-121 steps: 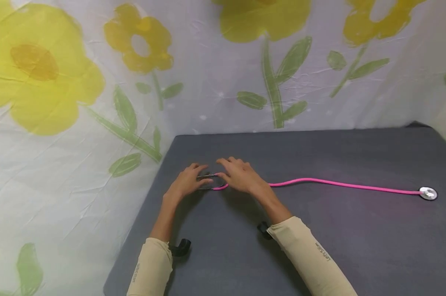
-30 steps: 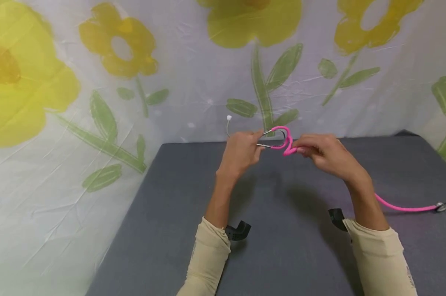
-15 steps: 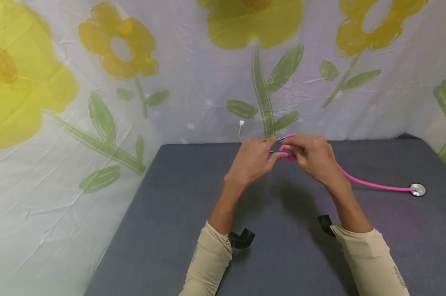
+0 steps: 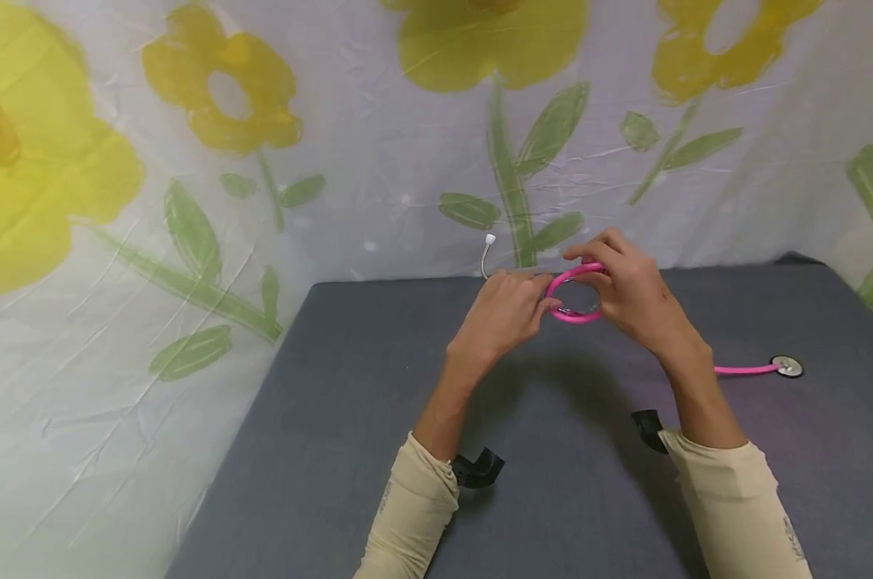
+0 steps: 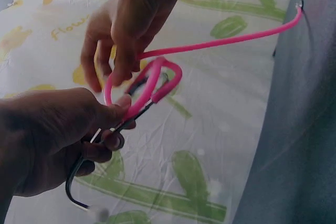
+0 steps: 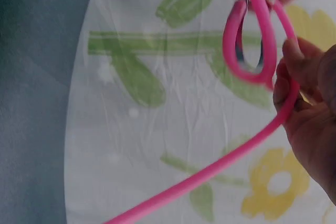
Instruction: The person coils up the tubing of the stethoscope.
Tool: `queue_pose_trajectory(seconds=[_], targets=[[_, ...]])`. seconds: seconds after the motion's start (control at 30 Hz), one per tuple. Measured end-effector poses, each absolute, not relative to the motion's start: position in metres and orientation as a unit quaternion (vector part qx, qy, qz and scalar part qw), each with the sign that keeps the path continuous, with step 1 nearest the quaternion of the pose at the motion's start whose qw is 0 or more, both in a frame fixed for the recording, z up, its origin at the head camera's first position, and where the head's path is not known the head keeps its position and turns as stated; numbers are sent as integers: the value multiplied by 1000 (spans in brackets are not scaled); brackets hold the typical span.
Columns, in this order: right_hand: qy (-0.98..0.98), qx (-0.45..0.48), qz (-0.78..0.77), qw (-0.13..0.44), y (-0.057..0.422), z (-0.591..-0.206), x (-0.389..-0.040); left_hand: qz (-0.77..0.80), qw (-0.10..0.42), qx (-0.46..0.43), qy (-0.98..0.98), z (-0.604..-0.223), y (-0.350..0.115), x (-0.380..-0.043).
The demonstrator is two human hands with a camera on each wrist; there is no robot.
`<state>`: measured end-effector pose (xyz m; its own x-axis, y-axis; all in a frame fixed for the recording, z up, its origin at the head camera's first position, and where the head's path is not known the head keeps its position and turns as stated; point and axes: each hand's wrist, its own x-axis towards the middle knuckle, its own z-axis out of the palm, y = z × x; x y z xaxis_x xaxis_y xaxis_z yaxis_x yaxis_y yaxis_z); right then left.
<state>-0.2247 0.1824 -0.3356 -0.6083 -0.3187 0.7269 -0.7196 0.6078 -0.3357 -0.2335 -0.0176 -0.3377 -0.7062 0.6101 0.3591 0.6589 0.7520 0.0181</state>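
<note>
A stethoscope with pink tubing (image 4: 575,318) is held above the table between both hands, its tube bent into a loop. My left hand (image 4: 501,312) grips the metal ear tubes (image 5: 139,113) and pinches part of the loop against them. One white ear tip (image 4: 490,239) sticks out beyond that hand; the other is hidden. Thumb and fingers of my right hand (image 4: 646,301) pinch the tube at the loop's right side, as the right wrist view shows. From there the tube runs rightward to the round metal chest piece (image 4: 788,367), which lies on the table.
A dark grey table (image 4: 552,498) spreads under both arms. Behind it and at the left hangs a white sheet (image 4: 378,161) printed with yellow flowers. Black camera mounts (image 4: 479,468) stick out from both wrists.
Earlier the stethoscope lay stretched along the table; now both hands hold it raised. Over the last second the tube was bent back to the left hand in a loop, and the chest piece slid left.
</note>
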Motion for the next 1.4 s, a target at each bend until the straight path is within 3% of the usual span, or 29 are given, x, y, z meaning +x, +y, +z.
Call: queue_pose_trajectory(seconds=[0.33,0.5,0.7,1.03,1.27,1.4], targets=[[-803,291,412,317,212,-334,-228,-181,157,-428,-871,-334,-22,-230],[-789,289,472,266,216,-340,-231,-247,182,-442,-843,-328,-20,-223],[-827,254,476,160,205,-340,-227,-301,242,-384,-839,-327,-19,-221],[-795,307,523,-18,185,-331,-224,-325,327,-292,-838,-324,-20,-226],[-824,321,463,-54,165,-328,-213,-298,367,-205,-857,-324,-25,-228],[-859,334,386,-18,162,-317,-198,-257,383,-181,-869,-323,-27,-227]])
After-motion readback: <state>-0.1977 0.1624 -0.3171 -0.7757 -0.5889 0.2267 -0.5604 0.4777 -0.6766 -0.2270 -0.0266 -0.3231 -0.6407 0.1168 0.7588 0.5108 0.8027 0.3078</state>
